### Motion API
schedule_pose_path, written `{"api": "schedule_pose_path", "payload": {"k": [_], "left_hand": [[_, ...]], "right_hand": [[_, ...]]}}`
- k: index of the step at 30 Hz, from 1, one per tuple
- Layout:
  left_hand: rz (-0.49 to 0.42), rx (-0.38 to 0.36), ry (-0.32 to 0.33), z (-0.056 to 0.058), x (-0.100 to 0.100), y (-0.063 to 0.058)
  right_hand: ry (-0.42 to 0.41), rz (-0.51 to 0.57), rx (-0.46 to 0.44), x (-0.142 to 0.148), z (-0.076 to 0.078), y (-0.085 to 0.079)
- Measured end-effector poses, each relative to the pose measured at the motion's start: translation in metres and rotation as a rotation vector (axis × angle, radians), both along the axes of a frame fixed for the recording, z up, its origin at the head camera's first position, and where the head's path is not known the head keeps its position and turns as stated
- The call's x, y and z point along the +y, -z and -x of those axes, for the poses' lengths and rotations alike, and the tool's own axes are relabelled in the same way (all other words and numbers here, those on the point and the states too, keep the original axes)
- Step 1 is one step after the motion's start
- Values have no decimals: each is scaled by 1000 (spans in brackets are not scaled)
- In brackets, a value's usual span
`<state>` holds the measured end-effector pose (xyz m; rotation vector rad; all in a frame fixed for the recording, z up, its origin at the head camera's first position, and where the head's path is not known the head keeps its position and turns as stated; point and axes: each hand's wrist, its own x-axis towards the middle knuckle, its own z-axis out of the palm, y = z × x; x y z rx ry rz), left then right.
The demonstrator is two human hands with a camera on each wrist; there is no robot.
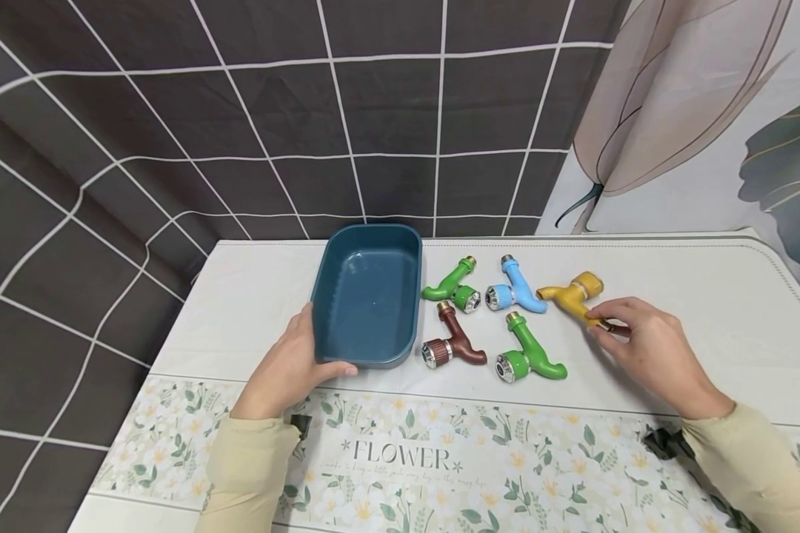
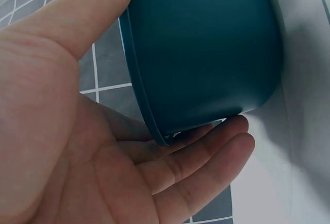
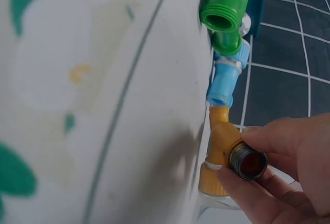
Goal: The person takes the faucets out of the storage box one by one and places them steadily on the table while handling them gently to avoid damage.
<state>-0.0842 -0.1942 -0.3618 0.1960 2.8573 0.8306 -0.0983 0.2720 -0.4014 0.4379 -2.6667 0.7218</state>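
In the head view, a deep blue plastic basin [image 1: 373, 296] stands on the table. My left hand [image 1: 292, 363] holds its near left corner, the thumb along the near side and the fingers at the left wall [image 2: 206, 53]. On the right, my right hand [image 1: 653, 352] pinches a yellow tap [image 1: 571, 297] by its threaded end [image 3: 248, 162], between thumb and fingers. Left of this tap lie a light blue tap [image 1: 518, 287], a green tap [image 1: 455, 283], a brown tap [image 1: 455, 337] and another green tap [image 1: 533, 352].
A white table cover [image 1: 253, 289] with a flowered strip [image 1: 407, 466] lettered FLOWER lies under everything. Behind the table hangs a dark cloth with white grid lines [image 1: 393, 111], and a leaf-patterned cloth [image 1: 693, 96] hangs at the right.
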Motion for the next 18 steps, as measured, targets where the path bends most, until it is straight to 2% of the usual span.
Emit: {"api": "schedule_pose_path", "payload": {"k": [10,18], "left_hand": [[-5,6,2,-1,-1,-1],[-9,0,4,0,-1,0]], "right_hand": [[10,17,-49,-3,-2,3],[6,-8,-88,-7,-2,4]]}}
